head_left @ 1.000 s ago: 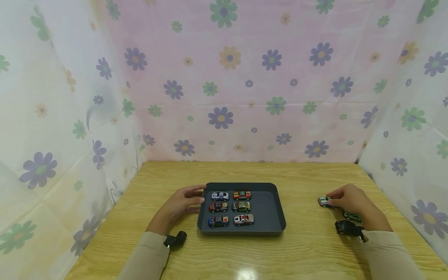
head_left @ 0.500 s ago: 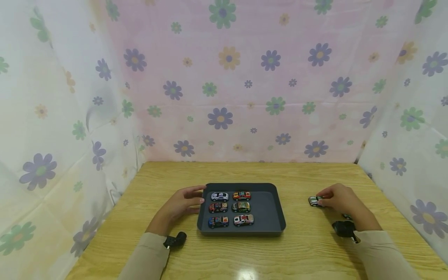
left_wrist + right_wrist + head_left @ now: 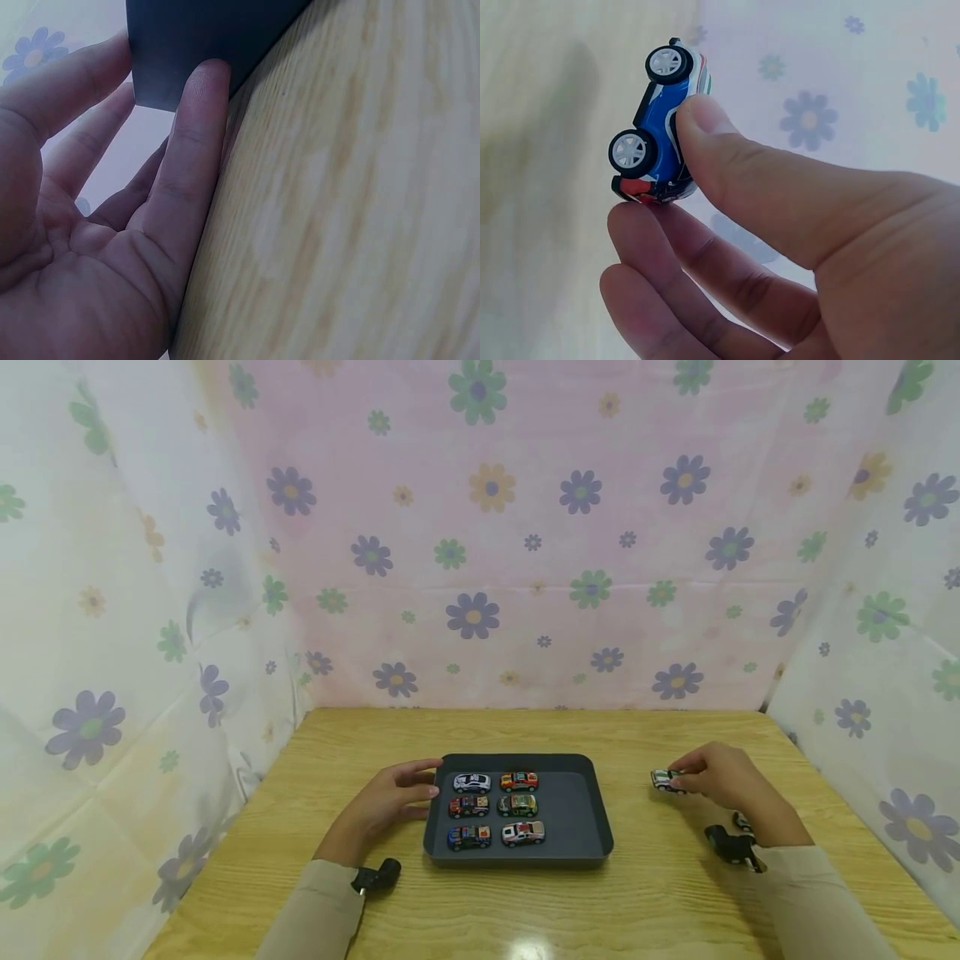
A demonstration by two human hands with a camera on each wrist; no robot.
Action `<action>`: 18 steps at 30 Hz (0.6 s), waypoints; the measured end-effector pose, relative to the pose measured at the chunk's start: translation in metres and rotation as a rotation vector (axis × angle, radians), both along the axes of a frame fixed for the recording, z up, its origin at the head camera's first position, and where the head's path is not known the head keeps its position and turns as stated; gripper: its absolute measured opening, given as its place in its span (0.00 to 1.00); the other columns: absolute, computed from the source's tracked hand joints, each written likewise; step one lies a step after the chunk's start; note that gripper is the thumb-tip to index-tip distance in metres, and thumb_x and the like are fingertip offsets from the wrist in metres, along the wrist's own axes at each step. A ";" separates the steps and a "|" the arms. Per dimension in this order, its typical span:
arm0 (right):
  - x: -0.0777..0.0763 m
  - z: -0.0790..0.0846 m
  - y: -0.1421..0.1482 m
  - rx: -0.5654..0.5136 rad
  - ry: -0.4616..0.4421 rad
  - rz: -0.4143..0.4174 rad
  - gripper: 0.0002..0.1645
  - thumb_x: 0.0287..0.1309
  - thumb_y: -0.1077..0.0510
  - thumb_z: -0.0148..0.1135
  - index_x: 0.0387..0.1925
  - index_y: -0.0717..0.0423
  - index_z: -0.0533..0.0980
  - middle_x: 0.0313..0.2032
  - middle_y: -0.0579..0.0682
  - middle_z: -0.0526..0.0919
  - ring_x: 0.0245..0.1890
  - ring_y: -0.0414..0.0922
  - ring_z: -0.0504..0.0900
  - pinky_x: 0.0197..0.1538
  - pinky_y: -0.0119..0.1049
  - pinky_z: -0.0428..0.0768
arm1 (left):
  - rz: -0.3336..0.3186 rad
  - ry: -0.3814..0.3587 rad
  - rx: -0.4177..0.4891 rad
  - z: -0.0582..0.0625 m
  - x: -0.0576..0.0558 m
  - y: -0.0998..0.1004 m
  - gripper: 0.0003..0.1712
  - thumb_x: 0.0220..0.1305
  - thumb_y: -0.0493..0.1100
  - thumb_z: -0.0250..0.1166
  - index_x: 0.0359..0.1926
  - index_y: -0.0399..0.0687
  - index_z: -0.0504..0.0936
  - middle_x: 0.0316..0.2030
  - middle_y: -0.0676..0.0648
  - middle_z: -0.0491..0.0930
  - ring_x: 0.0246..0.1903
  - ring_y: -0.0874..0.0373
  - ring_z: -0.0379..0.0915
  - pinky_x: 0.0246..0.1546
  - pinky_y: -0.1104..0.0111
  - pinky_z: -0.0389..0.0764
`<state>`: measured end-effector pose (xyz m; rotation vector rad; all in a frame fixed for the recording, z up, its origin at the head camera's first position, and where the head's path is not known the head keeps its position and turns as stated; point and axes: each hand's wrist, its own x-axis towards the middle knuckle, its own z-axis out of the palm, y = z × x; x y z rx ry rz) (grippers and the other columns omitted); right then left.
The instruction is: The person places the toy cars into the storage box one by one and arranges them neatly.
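Observation:
My right hand (image 3: 723,777) pinches a small toy car (image 3: 666,781) between thumb and fingers, to the right of the tray. In the right wrist view this toy car (image 3: 664,124) shows a blue side, white wheels and a red end, held off the table. My left hand (image 3: 386,799) is at the left end of a dark grey tray (image 3: 573,810). Its fairly straight fingers touch the tray's outer wall (image 3: 184,52) in the left wrist view. Inside the tray stand several toy cars in two columns, among them a white and red one (image 3: 522,834) and an orange one (image 3: 519,781).
Another toy car (image 3: 742,821) stands on the wooden table (image 3: 630,902), partly hidden behind my right wrist. Flowered cloth (image 3: 525,610) closes off the back and both sides. Bare tray floor lies right of the two columns.
My right hand has moved left with the toy car and risen slightly off the table. The left hand, tray and cars in it have stayed put.

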<state>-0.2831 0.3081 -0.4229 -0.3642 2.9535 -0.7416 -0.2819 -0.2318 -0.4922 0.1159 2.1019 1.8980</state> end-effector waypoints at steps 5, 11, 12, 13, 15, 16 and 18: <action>-0.003 0.011 -0.008 -0.058 -0.031 -0.002 0.19 0.65 0.53 0.71 0.53 0.60 0.86 0.33 0.46 0.90 0.33 0.48 0.86 0.31 0.39 0.83 | -0.008 0.007 0.004 0.001 0.001 0.000 0.35 0.66 0.41 0.73 0.73 0.56 0.74 0.72 0.37 0.70 0.59 0.47 0.80 0.54 0.55 0.88; -0.008 0.021 -0.019 -0.091 -0.050 -0.018 0.20 0.65 0.52 0.71 0.54 0.58 0.86 0.35 0.48 0.91 0.37 0.50 0.89 0.36 0.42 0.88 | -0.010 0.007 0.005 0.001 0.001 -0.001 0.36 0.66 0.42 0.73 0.73 0.56 0.74 0.72 0.37 0.70 0.59 0.47 0.80 0.54 0.55 0.88; -0.008 0.023 -0.021 -0.094 -0.052 -0.020 0.20 0.65 0.51 0.71 0.54 0.58 0.86 0.36 0.48 0.91 0.37 0.50 0.89 0.36 0.43 0.88 | -0.010 0.008 0.004 0.001 0.001 -0.001 0.36 0.66 0.42 0.73 0.73 0.56 0.74 0.71 0.38 0.70 0.59 0.47 0.80 0.54 0.55 0.88; -0.009 0.024 -0.023 -0.101 -0.055 -0.020 0.21 0.65 0.51 0.71 0.54 0.58 0.86 0.36 0.48 0.91 0.37 0.51 0.89 0.37 0.44 0.88 | -0.010 0.009 0.004 0.001 0.001 -0.001 0.36 0.66 0.42 0.73 0.73 0.56 0.74 0.71 0.38 0.71 0.59 0.47 0.80 0.54 0.55 0.88; -0.010 0.025 -0.026 -0.112 -0.059 -0.018 0.21 0.65 0.50 0.71 0.54 0.59 0.85 0.36 0.49 0.91 0.38 0.51 0.89 0.39 0.46 0.89 | -0.011 0.011 0.002 0.001 0.001 -0.001 0.36 0.66 0.42 0.73 0.73 0.57 0.74 0.71 0.38 0.71 0.59 0.47 0.80 0.54 0.55 0.88; -0.010 0.026 -0.028 -0.122 -0.062 -0.015 0.22 0.66 0.51 0.71 0.55 0.59 0.85 0.37 0.49 0.91 0.39 0.51 0.89 0.41 0.47 0.90 | -0.012 0.011 0.001 0.001 0.001 -0.001 0.36 0.66 0.42 0.73 0.73 0.56 0.74 0.71 0.38 0.71 0.59 0.47 0.80 0.53 0.55 0.88; -0.011 0.027 -0.031 -0.139 -0.060 -0.009 0.21 0.66 0.51 0.71 0.55 0.59 0.85 0.38 0.50 0.91 0.40 0.52 0.90 0.42 0.48 0.90 | -0.011 0.011 0.000 0.001 0.001 -0.001 0.36 0.66 0.42 0.73 0.73 0.57 0.74 0.71 0.38 0.71 0.59 0.47 0.80 0.53 0.55 0.88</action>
